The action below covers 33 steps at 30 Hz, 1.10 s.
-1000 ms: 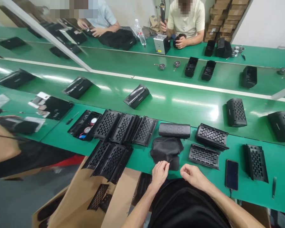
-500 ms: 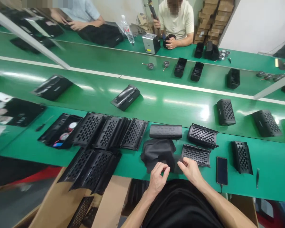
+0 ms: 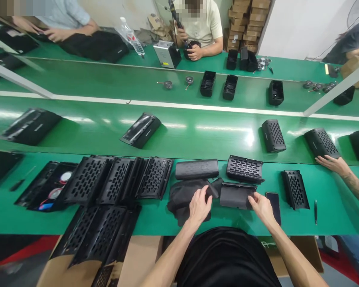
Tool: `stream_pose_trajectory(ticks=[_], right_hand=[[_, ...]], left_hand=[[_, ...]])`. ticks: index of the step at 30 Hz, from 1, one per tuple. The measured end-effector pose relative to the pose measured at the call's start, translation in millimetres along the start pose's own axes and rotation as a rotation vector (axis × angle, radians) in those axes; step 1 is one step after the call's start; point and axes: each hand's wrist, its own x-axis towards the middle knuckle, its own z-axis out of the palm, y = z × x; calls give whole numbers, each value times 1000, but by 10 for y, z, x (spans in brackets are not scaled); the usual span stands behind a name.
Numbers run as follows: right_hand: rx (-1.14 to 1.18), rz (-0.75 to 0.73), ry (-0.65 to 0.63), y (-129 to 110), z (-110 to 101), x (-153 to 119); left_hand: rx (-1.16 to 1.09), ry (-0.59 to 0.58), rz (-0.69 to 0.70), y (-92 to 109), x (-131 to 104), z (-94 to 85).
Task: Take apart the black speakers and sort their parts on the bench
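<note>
Black sheet [image 3: 235,197] over grille [image 3: 239,185] — edge in grip of right hand [image 3: 261,208] — left hand [image 3: 200,204], grip unclear

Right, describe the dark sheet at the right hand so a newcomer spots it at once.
On the near green bench, find the crumpled black fabric. Just right of it, the dark sheet lies over a black panel, the person's right hand at its right edge. Unlike the bare slotted grille behind it, it shows a plain face without slots.
</note>
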Motion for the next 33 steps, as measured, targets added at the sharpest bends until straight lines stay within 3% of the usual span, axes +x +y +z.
stream_pose_trajectory(ticks=[7,12,17,22,26,30,33], right_hand=[[-48,8,-12,84,3,46],[-59,43,-9,100,-19,69],[-37,106,-21,106,-18,71],[17,156,-1,119,-21,91],[55,182,48,135,-20,99],[91,187,76,143,-10,108],[140,184,84,147,1,122]], left_hand=[[151,-18,190,-56,130,-14],[125,86,258,-156,8,-217],[118,184,214,-394,-202,-535],[153,220,70,-565,-318,-738],[-158,127,-146,-314,-227,-638],[-375,-114,-161,159,35,-264],[-450,-224,-178,421,235,-15]])
